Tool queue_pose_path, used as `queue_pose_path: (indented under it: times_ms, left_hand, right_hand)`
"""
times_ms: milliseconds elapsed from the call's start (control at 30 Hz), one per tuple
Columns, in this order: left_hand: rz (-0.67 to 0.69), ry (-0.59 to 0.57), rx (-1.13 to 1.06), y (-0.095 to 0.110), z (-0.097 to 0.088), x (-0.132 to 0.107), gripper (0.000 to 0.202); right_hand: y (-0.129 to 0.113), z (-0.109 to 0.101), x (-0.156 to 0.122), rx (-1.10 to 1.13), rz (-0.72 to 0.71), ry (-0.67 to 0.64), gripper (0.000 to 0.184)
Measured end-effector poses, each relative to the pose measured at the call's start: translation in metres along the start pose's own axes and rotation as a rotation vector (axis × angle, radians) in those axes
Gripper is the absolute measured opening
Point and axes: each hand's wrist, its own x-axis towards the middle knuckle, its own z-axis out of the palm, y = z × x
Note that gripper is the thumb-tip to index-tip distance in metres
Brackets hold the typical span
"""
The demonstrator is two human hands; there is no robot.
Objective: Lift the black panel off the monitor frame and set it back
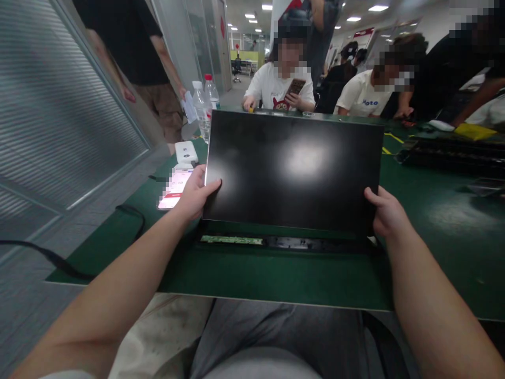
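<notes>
A black, glossy display panel [292, 173] is held up between my two hands, tilted with its dark face toward me. My left hand [197, 192] grips its left edge, thumb on the front. On the right edge, my right hand [386, 213] is closed in the same way. Both hands' other fingers are largely hidden behind the panel. Below the panel's lower edge, a long black frame [311, 243] lies on the green tabletop [284, 276], with a narrow green circuit board [232, 240] along its left part.
A phone [177, 187] with a lit screen and a white device [186, 152] lie at the left, near two plastic bottles [202, 110]. A black cable [134, 216] hangs over the left edge. Black parts [453, 152] lie at the right. Several people are around the table.
</notes>
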Motion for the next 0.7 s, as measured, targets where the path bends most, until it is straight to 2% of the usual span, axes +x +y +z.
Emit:
queue_pose_path:
  times_ms: [100,167,267,700]
  left_hand:
    - [-0.096,-0.014,-0.017,-0.004,0.001,0.001,0.041]
    - [-0.163,-0.021,-0.025,-0.008,0.001,0.002,0.039]
    - [-0.215,-0.033,-0.021,-0.012,-0.001,0.004,0.041]
    - [-0.218,-0.074,0.054,-0.015,-0.006,0.007,0.059]
  right_hand:
    - [0.002,0.000,0.003,-0.069,0.175,0.084,0.018]
    - [0.003,0.000,0.004,-0.106,0.212,0.118,0.016]
    - [0.004,0.002,0.005,-0.130,0.207,0.133,0.014]
    - [0.008,0.001,0.007,-0.190,0.199,0.135,0.016]
